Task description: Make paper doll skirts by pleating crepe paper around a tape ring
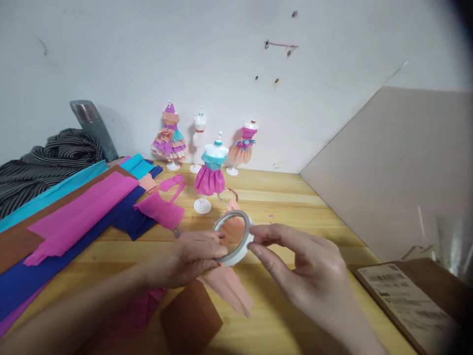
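My left hand [199, 255] grips the left side of a roll of white tape [242, 249], thumb and fingers closed on its ring. At the roll's right edge, my right hand [306, 264] pinches thumb and forefinger against the tape, perhaps on its loose end. Peach crepe paper [231, 291] lies on the table below the roll, and more shows through its opening. Just behind stands a small white mannequin [216, 150] in a teal top and a magenta skirt [210, 180]. A brown paper square [192, 318] lies under my left forearm.
Three more small mannequins, one in a ruffled dress [170, 140], stand by the wall. Magenta [88, 209], blue and brown crepe sheets cover the left, beside a striped cloth [55, 155] and a grey bottle [94, 128]. A labelled brown package [406, 301] lies at right.
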